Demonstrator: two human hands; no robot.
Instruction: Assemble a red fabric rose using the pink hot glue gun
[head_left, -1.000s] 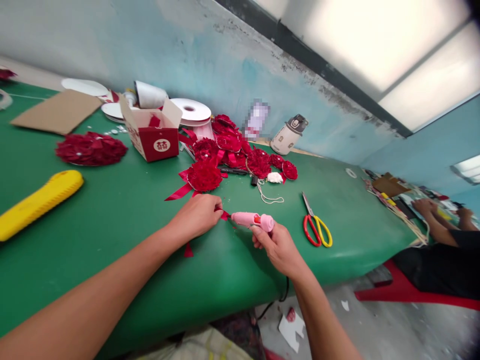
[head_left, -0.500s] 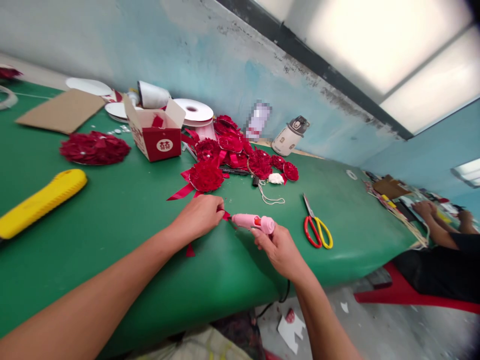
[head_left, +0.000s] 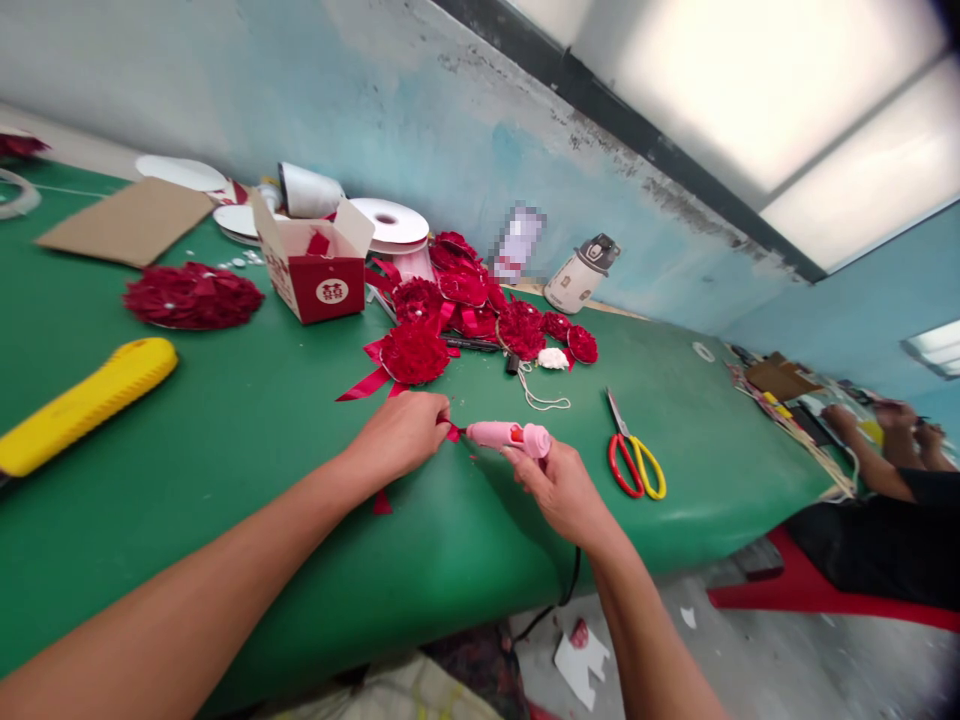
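Observation:
My left hand [head_left: 409,432] is closed on a red ribbon [head_left: 382,502]; one end sticks out past the fingertips and a tail hangs below the wrist. In my right hand [head_left: 559,490] is a pink glue gun [head_left: 499,435], its dark nozzle pointing left at the ribbon end by my left fingertips. Whether the nozzle touches the ribbon I cannot tell. Just beyond my left hand lies a red fabric flower [head_left: 414,352] with ribbon tails. To the right of the glue gun rest scissors [head_left: 627,455] with one red and one yellow handle.
Several red flowers [head_left: 465,285] are heaped behind, beside a white ribbon spool [head_left: 386,222] and a red box [head_left: 326,285]. A yellow cutter [head_left: 90,405] lies left on the green table [head_left: 262,450]. A bottle [head_left: 581,275] stands by the wall. Another person's hands [head_left: 847,420] are far right.
My two hands, the ribbon and the glue gun stay nearly in place; the nozzle sits slightly farther right. At far right, the other person's hands have shifted.

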